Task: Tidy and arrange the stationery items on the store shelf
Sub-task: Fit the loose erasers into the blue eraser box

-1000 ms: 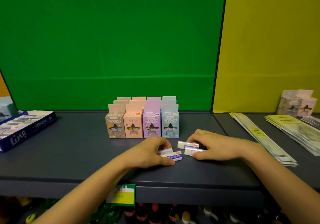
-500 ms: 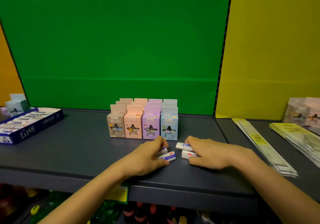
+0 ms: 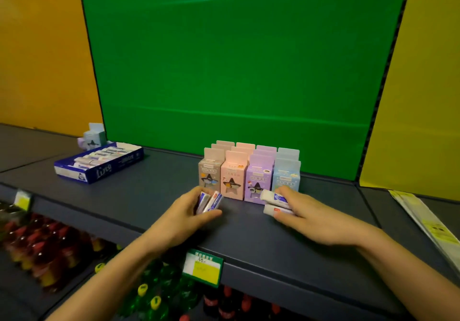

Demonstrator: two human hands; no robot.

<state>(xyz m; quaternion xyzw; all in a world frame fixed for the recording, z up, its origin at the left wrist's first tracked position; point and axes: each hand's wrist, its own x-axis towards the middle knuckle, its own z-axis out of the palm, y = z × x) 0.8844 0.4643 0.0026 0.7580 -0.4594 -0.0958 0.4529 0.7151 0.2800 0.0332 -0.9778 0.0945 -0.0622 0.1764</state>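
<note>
Head view: loose erasers gathered, two per hand, at the shelf front.

Left hand [image 3: 189,217] has its fingers and thumb curled round a left eraser pair [image 3: 210,201]. The pair is side by side, with the ends poking past the fingertips and tilted up off the shelf [image 3: 149,196]. Right hand [image 3: 306,216] clamps a right eraser pair [image 3: 273,203], one above the other, sticking out past its fingertips toward the left hand. Can't tell if the lower one touches the shelf. The pastel carton block [image 3: 249,179] stands just beyond both sets of fingertips. The open blue eraser tray [image 3: 99,164] sits well off past the left hand's knuckles.

My read: pick-up done, placement not yet. The likely next move is to carry both pairs to the tray and slot them flat alongside the ones inside. Free space in the tray isn't readable from here. Mind the cartons when lifting.
</note>
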